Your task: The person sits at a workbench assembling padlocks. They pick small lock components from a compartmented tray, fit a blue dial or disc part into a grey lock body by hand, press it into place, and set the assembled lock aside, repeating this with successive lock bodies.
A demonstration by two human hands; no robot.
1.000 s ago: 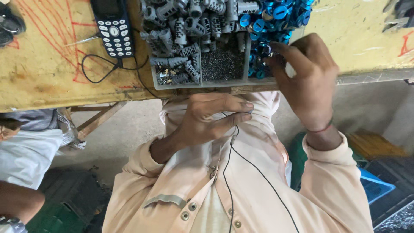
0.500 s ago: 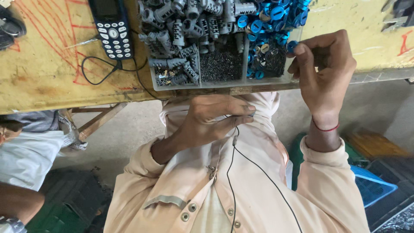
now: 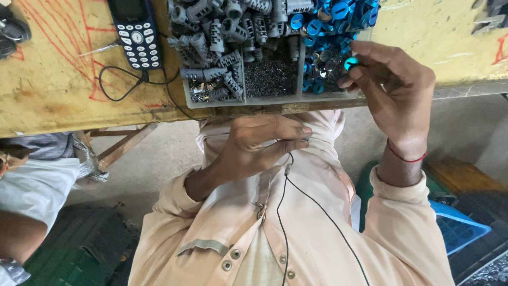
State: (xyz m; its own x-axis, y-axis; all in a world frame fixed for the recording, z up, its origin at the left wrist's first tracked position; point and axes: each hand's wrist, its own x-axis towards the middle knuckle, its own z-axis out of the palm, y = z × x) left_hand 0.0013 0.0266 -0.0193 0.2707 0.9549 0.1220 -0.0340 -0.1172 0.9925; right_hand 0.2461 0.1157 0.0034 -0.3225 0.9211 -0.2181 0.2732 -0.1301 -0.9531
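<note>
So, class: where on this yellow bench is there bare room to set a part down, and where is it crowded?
Bare bench top lies left of the phone, and more right of the blue caps. The divided tray is packed with grey fittings; the right hand crowds its corner.

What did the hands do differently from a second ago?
The right hand came out of the compartment of shiny blue round caps and drew back over the tray's front edge, now pinching one blue cap in its fingertips. The left hand stayed against the chest, closed on a small dark part. The grey plastic tray and dark keypad phone stayed put.
</note>
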